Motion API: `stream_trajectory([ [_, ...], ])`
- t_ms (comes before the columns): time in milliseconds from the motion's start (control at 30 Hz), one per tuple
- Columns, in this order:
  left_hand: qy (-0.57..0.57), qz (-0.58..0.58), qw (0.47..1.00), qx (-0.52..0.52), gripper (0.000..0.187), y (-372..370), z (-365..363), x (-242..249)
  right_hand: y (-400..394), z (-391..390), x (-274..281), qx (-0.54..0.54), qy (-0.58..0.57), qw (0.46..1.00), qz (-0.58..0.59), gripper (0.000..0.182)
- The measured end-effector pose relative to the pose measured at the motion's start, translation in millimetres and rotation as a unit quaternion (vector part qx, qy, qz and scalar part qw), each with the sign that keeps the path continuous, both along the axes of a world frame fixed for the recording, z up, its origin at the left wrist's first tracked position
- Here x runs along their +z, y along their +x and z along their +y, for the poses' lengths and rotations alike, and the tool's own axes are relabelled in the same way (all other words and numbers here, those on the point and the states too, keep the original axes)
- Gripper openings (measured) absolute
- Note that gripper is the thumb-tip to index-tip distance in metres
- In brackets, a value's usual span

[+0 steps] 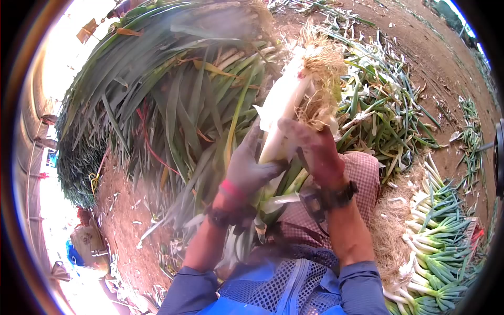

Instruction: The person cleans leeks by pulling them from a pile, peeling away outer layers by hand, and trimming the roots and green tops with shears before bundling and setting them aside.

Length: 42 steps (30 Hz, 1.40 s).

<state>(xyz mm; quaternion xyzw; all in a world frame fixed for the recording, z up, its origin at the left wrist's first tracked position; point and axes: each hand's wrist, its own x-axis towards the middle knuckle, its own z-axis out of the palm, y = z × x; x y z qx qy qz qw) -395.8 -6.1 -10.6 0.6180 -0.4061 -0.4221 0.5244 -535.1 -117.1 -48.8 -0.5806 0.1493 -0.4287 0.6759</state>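
Note:
In front of my lap are several leeks (285, 107), with thick white stalks slanting upward and a tangle of pale dry roots (321, 55) at the top end. My left hand (249, 164), in a greyish glove with a pink band at the wrist, is wrapped around the stalks below the middle. On the other side, my right hand (317, 152), in a reddish stained glove, is closed against the stalks just under the roots. Its fingertips are blurred. The green ends run down between my forearms, partly hidden.
A big heap of untrimmed leeks (173, 100) rises at the left. Stripped leaves (375, 100) are piled beyond my right hand. Cleaned leeks (433, 247) lie in a row at the lower right, beside loose root trimmings (391, 226). A red string (152, 144) crosses the heap.

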Motion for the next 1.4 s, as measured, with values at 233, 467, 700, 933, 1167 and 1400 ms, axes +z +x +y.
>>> stream_trajectory([
  [233,0.123,0.055,0.990,-0.044,0.076,22.6,29.3,-49.0,-11.9,-20.2,-63.2,-0.150,-0.112,0.978,0.092,0.035],
  [467,0.103,0.034,0.987,-0.119,0.079,34.9,12.4,-59.9,2.9,-2.2,-10.8,0.094,0.318,0.933,-0.140,0.048],
  [700,0.090,0.084,0.986,-0.110,0.084,26.9,0.3,-57.4,18.6,-4.8,-20.1,0.026,0.277,0.956,-0.089,0.059],
  [933,0.093,0.091,0.984,-0.124,0.090,31.2,4.6,-54.3,14.7,-1.9,8.9,0.162,0.369,0.895,-0.193,0.055],
  [1167,0.108,0.123,0.980,-0.110,0.083,25.3,14.5,-56.2,17.5,-114.8,-42.9,-0.242,-0.314,0.917,0.055,0.038],
  [1400,0.145,0.082,0.983,-0.072,0.072,20.4,13.2,-33.4,16.7,-184.8,-23.4,-0.330,-0.465,0.737,0.362,0.010],
])
